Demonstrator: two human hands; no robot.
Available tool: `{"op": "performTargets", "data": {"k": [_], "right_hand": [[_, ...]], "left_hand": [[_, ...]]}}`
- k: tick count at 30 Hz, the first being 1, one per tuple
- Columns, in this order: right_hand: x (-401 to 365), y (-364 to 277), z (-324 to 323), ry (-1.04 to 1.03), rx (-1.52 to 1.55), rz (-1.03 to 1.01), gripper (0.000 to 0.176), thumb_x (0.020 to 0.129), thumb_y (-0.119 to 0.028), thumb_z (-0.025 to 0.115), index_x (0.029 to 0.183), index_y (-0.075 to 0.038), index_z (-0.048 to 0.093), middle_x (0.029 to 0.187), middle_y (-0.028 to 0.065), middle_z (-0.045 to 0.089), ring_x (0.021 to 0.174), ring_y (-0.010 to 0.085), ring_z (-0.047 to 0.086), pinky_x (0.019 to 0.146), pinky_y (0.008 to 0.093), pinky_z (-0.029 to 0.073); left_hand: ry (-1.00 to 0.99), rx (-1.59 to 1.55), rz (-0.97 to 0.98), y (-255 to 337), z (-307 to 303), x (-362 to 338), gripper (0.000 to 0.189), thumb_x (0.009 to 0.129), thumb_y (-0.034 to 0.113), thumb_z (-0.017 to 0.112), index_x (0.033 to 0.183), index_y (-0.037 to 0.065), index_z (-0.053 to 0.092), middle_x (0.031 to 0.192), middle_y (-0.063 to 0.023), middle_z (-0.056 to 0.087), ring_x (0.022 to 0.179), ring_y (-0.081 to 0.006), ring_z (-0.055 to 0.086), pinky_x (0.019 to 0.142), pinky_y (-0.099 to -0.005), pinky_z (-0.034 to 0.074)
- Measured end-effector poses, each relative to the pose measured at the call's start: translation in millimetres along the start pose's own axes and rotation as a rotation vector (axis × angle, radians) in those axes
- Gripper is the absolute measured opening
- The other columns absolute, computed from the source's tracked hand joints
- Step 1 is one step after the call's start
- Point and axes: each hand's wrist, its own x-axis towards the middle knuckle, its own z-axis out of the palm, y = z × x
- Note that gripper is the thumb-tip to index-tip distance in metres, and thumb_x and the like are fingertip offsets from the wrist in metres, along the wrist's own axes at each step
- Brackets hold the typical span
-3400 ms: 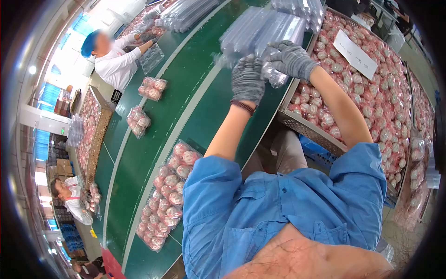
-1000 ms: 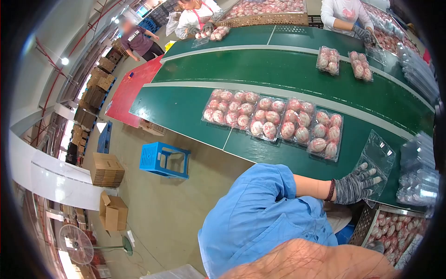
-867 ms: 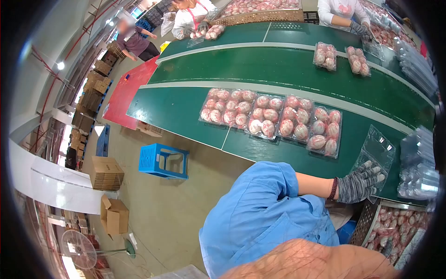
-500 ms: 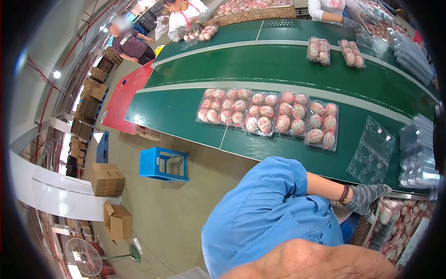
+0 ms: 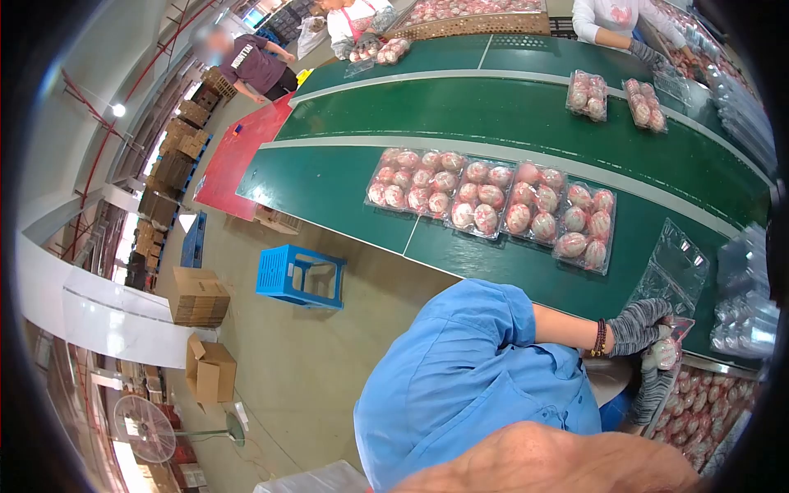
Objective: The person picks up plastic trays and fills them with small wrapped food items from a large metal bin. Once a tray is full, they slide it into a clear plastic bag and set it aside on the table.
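Note:
My left hand (image 5: 637,327), in a grey knit glove with a beaded bracelet at the wrist, is closed at the top of a pale egg in red-printed clear wrap (image 5: 664,354). From below, my right hand (image 5: 652,396), gloved alike, is closed around the same egg; its fingers are partly hidden. Just beyond them, an open clear plastic egg tray (image 5: 670,267) lies on the green table (image 5: 329,185). Under my hands is a crate full of wrapped eggs (image 5: 708,407). Filled clear egg packs (image 5: 485,197) stand in a row on the table.
A stack of clear trays (image 5: 744,296) stands at the table's right end. Across the green belt (image 5: 460,107), two co-workers handle eggs near two filled packs (image 5: 588,96). A blue stool (image 5: 300,275), cardboard boxes (image 5: 209,370) and a fan (image 5: 145,429) stand on the floor.
My left hand has lifted from the crate edge toward the open tray. My right hand, blurred over the crate before, has come up beside it with a wrapped egg. The view has shifted slightly.

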Motion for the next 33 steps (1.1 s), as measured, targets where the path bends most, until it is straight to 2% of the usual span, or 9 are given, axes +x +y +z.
{"op": "performTargets", "data": {"k": [2, 5, 7, 11, 13, 21, 25, 29, 33], "right_hand": [[8, -3, 6, -0.021, -0.258, 0.038, 0.062, 0.078, -0.006, 0.074, 0.131, 0.003, 0.044, 0.125, 0.0108, 0.054, 0.113, 0.0188, 0.052, 0.1, 0.0313, 0.04], [3, 83, -3, 0.131, -0.307, -0.225, 0.062, 0.079, -0.006, 0.073, 0.132, 0.004, 0.043, 0.128, 0.0121, 0.052, 0.116, 0.0177, 0.051, 0.102, 0.0311, 0.039], [6, 57, 1, -0.037, -0.211, -0.025, 0.06, 0.08, -0.005, 0.072, 0.132, 0.005, 0.043, 0.129, 0.0135, 0.052, 0.119, 0.0196, 0.05, 0.102, 0.0317, 0.04], [6, -51, 55, -0.373, 0.554, -0.168, 0.056, 0.084, -0.006, 0.069, 0.132, 0.007, 0.043, 0.128, 0.017, 0.052, 0.118, 0.0229, 0.05, 0.101, 0.0367, 0.041], [22, 15, 34, -0.106, 0.31, -0.067, 0.054, 0.083, -0.011, 0.072, 0.127, 0.007, 0.046, 0.112, 0.017, 0.059, 0.096, 0.0231, 0.059, 0.086, 0.037, 0.05], [23, -50, 83, -0.302, 0.406, 0.098, 0.048, 0.078, -0.008, 0.075, 0.116, 0.006, 0.05, 0.088, 0.0115, 0.06, 0.065, 0.0171, 0.058, 0.062, 0.0279, 0.052], [38, -32, 74, -0.398, 0.141, 0.096, 0.044, 0.078, -0.007, 0.074, 0.114, 0.004, 0.051, 0.089, 0.0126, 0.061, 0.065, 0.0177, 0.057, 0.056, 0.029, 0.053], [33, -29, 77, -0.3, 0.278, 0.144, 0.032, 0.083, -0.003, 0.069, 0.112, 0.001, 0.055, 0.081, 0.0103, 0.061, 0.063, 0.0145, 0.056, 0.052, 0.0257, 0.048], [25, -31, 87, -0.262, 0.325, -0.045, 0.022, 0.087, -0.002, 0.064, 0.107, 0.001, 0.058, 0.08, 0.0087, 0.062, 0.062, 0.0127, 0.054, 0.054, 0.0247, 0.046]], "left_hand": [[0.047, -0.036, 0.019, -6, 3, 0, 0.015, 0.088, 0.016, 0.06, 0.096, 0.003, 0.056, 0.084, -0.0154, 0.06, 0.079, -0.0279, 0.059, 0.072, -0.0354, 0.048], [0.061, -0.005, 0.025, -6, -1, 4, 0.015, 0.09, 0.017, 0.058, 0.096, 0.003, 0.055, 0.085, -0.0167, 0.059, 0.08, -0.0309, 0.058, 0.073, -0.0367, 0.048], [0.132, 0.019, 0.07, 2, -13, 3, 0.014, 0.091, 0.016, 0.056, 0.094, 0.003, 0.054, 0.085, -0.017, 0.058, 0.082, -0.0332, 0.058, 0.074, -0.0386, 0.047], [0.235, 0.102, 0.272, 6, -30, 8, 0.013, 0.089, 0.014, 0.055, 0.097, 0.004, 0.054, 0.087, -0.0166, 0.057, 0.083, -0.0337, 0.057, 0.075, -0.0391, 0.047], [0.279, 0.145, 0.356, 2, -39, 4, 0.015, 0.087, 0.013, 0.056, 0.099, 0.004, 0.055, 0.088, -0.0166, 0.057, 0.083, -0.0337, 0.057, 0.076, -0.039, 0.047], [0.005, 0.218, -0.011, 17, -97, 6, 0.026, 0.071, 0.024, 0.072, 0.085, 0.005, 0.061, 0.076, -0.0146, 0.06, 0.071, -0.0298, 0.061, 0.063, -0.0357, 0.047], [0.07, 0.33, 0.197, 11, -97, 4, 0.028, 0.077, 0.032, 0.066, 0.087, 0.006, 0.064, 0.08, -0.0135, 0.063, 0.074, -0.032, 0.062, 0.065, -0.0381, 0.049], [0.122, 0.597, 0.398, 18, -95, 1, 0.023, 0.086, 0.029, 0.054, 0.094, 0.009, 0.062, 0.088, -0.0127, 0.064, 0.073, -0.0309, 0.062, 0.064, -0.0391, 0.049], [0.162, 0.262, 0.244, 22, -93, 7, 0.027, 0.089, 0.03, 0.054, 0.087, 0.005, 0.063, 0.075, -0.0116, 0.063, 0.069, -0.0306, 0.061, 0.059, -0.0392, 0.047]]}}
